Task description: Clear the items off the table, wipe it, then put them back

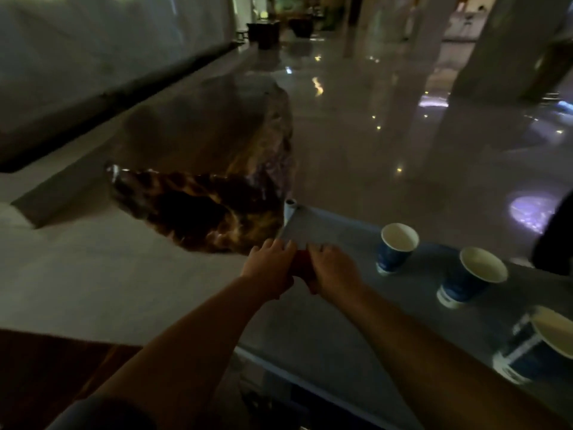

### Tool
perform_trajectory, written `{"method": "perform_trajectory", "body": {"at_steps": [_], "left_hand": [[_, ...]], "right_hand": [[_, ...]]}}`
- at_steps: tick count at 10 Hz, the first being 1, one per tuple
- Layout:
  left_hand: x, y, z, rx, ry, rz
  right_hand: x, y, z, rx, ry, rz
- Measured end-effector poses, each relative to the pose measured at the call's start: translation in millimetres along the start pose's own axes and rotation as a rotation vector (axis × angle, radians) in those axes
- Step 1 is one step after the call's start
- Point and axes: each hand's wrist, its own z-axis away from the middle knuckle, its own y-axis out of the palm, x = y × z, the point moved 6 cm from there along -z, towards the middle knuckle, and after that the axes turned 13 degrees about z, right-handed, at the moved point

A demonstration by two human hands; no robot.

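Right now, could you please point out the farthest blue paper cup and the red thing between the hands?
farthest blue paper cup (393,256): head view, on its blue side wall.
red thing (300,264): head view, on the strip showing between both hands.

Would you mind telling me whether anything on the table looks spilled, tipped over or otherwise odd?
Nothing stands out. The three blue paper cups stand upright on the table, with no spill visible. Both hands grip something red, too hidden to identify.

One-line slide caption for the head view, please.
Both hands, left hand and right hand, close on a small red object at the table corner beside three blue paper cups.
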Motion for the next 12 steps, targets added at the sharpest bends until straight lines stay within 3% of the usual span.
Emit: {"method": "perform_trajectory", "body": {"at_steps": [3, 5, 6, 8, 10, 12], "left_hand": [[10.0, 55.5, -170.9, 0.104, 0.225, 0.015], [22.9, 83.9, -255.7, 0.036, 0.293, 0.101], [26.9, 103.2, -265.0, 0.013, 0.313, 0.175], [44.2, 153.2, -264.6, 0.184, 0.246, 0.182], [38.3, 146.8, -268.7, 0.214, 0.202, 0.203], [40.4, 115.1, -241.2, 0.168, 0.121, 0.239]], "right_hand": [[-92.8, 62.1, -110.2, 0.111, 0.205, 0.033], [-134.0, 88.8, -174.8, 0.033, 0.367, -0.067], [-135.1, 105.8, -184.7, 0.037, 0.379, -0.027], [-119.8, 143.4, -181.6, 0.078, 0.360, -0.129], [-123.2, 137.5, -184.9, 0.192, 0.319, -0.128], [-112.6, 100.9, -167.5, 0.087, 0.318, -0.095]]}}
